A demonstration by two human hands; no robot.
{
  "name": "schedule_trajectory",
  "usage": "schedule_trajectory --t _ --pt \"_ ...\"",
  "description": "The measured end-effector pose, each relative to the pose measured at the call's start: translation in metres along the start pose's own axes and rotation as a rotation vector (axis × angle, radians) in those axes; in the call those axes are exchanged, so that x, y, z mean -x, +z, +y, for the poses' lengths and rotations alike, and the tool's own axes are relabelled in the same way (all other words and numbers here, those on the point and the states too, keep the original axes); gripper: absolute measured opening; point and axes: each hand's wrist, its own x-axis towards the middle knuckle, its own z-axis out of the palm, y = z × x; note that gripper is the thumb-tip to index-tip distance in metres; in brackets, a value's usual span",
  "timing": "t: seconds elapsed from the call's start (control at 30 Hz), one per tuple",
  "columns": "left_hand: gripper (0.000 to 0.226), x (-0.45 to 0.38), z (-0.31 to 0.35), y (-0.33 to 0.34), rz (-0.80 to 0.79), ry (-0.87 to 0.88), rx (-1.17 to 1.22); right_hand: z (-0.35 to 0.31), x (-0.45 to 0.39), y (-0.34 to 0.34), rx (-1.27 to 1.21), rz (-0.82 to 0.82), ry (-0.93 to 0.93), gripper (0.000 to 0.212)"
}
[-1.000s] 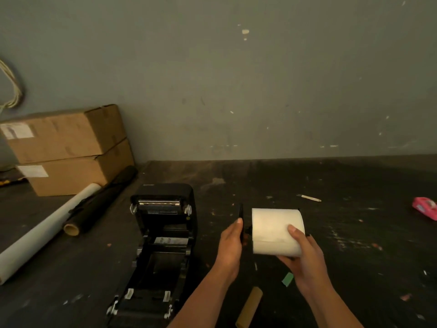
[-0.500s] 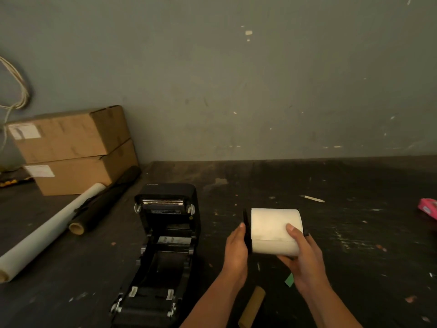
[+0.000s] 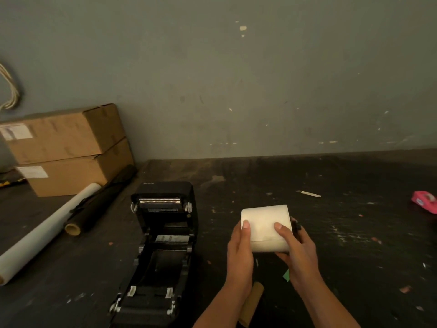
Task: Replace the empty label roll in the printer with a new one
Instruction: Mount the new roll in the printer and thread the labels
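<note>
A black label printer (image 3: 163, 245) lies on the dark table with its lid swung open, and its roll bay shows no roll inside. To its right, a full white label roll (image 3: 264, 223) is held above the table between both hands. My left hand (image 3: 240, 252) presses against the roll's left end, thumb on top. My right hand (image 3: 298, 252) cups its right end, where a black spindle tip (image 3: 296, 227) sticks out. An empty brown cardboard core (image 3: 253, 301) lies on the table under my forearms.
Two stacked cardboard boxes (image 3: 68, 147) stand at the back left against the wall. A white paper roll (image 3: 45, 233) and a black roll (image 3: 99, 202) lie beside them. A pink object (image 3: 424, 201) sits at the far right. Small scraps litter the table (image 3: 354, 233).
The black holder disc in my left hand has been pushed onto the roll's left end, and my left hand now rests flat against the roll. The roll stays in about the same place.
</note>
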Motion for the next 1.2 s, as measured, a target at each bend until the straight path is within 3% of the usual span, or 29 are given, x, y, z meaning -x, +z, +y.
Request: schedule_trajectory --t 0.17,0.33,0.63,0.7,0.77,0.87,1.03,1.2 --pt "0.068 -0.003 0.005 -0.006 0.021 -0.004 0.05 0.0 0.0 0.001 0.04 -0.014 -0.05 0.067" --pt "0.048 -0.013 0.019 -0.011 0.007 -0.118 0.067 0.004 -0.002 0.002 0.179 -0.021 -0.123 0.08" --pt "0.059 -0.007 0.018 -0.027 0.113 -0.236 0.147 0.018 0.003 0.014 0.511 -0.114 -0.144 0.095" --pt "0.055 -0.005 0.019 -0.037 0.111 -0.221 0.182 0.017 0.008 0.018 0.523 -0.191 -0.131 0.087" --pt "0.054 -0.003 0.021 -0.047 0.105 -0.206 0.208 0.013 0.013 0.025 0.449 -0.254 -0.109 0.061" --pt "0.043 0.002 0.026 -0.061 0.138 -0.183 0.225 0.016 0.016 0.039 0.402 -0.218 -0.103 0.022" --pt "0.027 0.009 0.042 -0.087 0.17 -0.11 0.211 0.022 0.031 0.069 0.459 -0.197 -0.221 0.018" --pt "0.052 0.014 0.058 -0.127 0.215 -0.084 0.213 0.031 0.046 0.105 0.55 -0.236 -0.3 0.014"
